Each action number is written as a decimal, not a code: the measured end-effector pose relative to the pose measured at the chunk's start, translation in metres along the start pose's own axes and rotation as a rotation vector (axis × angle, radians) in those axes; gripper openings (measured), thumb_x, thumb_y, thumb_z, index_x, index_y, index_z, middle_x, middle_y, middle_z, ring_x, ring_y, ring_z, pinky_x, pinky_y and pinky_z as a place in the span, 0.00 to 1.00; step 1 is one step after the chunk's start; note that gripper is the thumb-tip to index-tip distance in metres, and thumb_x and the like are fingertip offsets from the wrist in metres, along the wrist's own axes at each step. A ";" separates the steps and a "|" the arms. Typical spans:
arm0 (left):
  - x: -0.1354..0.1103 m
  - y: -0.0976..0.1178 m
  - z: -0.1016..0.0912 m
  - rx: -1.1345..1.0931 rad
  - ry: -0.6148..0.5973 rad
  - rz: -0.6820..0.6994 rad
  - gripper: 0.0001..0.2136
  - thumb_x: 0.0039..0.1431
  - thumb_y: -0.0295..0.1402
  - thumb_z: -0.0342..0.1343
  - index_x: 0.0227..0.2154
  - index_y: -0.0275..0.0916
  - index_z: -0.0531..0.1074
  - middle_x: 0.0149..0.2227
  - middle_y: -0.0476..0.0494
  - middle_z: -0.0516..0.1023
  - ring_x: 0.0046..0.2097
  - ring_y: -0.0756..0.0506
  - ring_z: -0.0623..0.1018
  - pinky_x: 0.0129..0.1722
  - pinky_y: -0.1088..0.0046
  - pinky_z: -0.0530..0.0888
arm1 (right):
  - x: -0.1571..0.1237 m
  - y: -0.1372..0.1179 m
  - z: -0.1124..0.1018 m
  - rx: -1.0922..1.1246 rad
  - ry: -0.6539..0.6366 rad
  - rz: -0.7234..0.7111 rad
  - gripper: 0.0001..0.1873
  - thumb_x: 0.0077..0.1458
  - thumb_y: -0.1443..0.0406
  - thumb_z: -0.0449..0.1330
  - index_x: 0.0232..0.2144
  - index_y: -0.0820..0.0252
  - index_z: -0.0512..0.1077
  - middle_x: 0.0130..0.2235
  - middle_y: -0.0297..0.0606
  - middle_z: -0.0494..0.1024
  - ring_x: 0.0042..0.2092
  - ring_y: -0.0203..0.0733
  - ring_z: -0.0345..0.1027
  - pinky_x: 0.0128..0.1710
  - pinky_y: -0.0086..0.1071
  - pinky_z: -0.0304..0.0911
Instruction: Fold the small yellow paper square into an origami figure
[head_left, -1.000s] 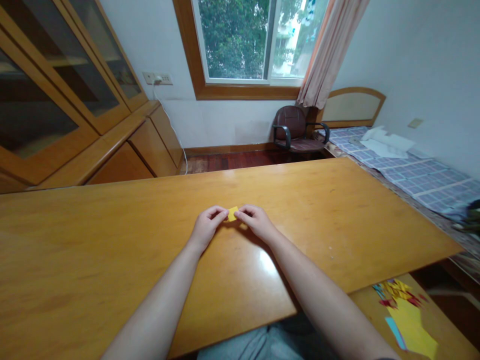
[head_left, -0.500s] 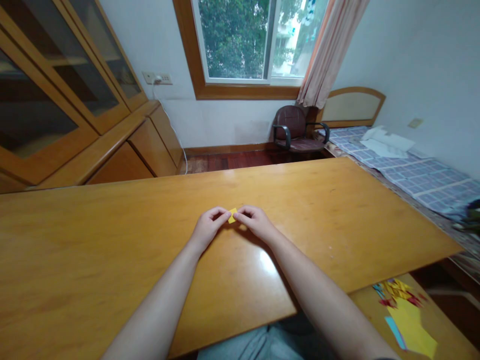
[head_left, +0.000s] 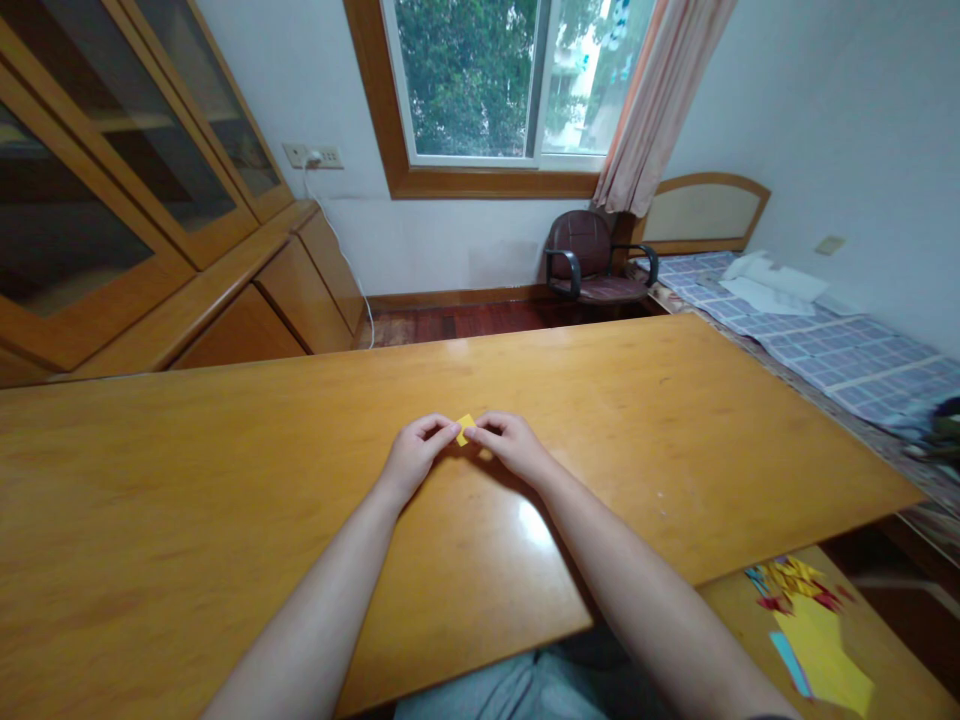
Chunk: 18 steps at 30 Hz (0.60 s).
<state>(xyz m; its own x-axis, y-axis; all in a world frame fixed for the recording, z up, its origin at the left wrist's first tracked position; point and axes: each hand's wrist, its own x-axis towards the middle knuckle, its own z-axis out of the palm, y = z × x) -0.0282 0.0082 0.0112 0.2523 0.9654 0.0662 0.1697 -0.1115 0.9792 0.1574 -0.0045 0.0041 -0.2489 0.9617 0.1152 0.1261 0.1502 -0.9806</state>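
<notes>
A small piece of yellow paper (head_left: 466, 424) is held between my two hands, just above the wooden table (head_left: 225, 520). My left hand (head_left: 417, 452) pinches its left side between thumb and fingers. On the right side, my right hand (head_left: 511, 443) grips the same piece, the thumb lying on its face. The fingertips nearly meet and cover part of the paper, so its folds are too small to make out.
At lower right, a lower surface (head_left: 739, 620) bears yellow paper sheets (head_left: 829, 650), a light blue strip (head_left: 790, 662) and several small coloured paper pieces (head_left: 799, 580). Beyond the table stand a brown armchair (head_left: 581, 250), a bed (head_left: 817, 350) and a glass-doored cabinet (head_left: 172, 215).
</notes>
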 end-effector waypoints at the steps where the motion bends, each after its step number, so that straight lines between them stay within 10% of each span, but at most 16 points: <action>1: 0.000 0.000 0.000 0.001 0.001 -0.001 0.13 0.53 0.42 0.60 0.24 0.36 0.75 0.26 0.48 0.75 0.31 0.48 0.72 0.36 0.74 0.68 | 0.000 0.000 0.000 0.009 0.001 0.005 0.16 0.54 0.54 0.61 0.28 0.63 0.76 0.27 0.36 0.76 0.30 0.35 0.67 0.33 0.28 0.60; 18: 0.001 -0.003 0.001 0.055 -0.006 0.011 0.13 0.54 0.42 0.58 0.26 0.37 0.75 0.27 0.48 0.76 0.33 0.47 0.74 0.38 0.74 0.69 | 0.001 -0.005 -0.002 0.125 0.049 0.061 0.18 0.51 0.53 0.62 0.25 0.63 0.74 0.25 0.34 0.73 0.28 0.34 0.63 0.31 0.28 0.57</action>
<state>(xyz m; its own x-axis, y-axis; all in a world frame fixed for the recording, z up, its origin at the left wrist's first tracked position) -0.0275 0.0095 0.0084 0.2603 0.9625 0.0759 0.2188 -0.1354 0.9663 0.1588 -0.0041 0.0092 -0.1971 0.9786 0.0592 0.0179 0.0640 -0.9978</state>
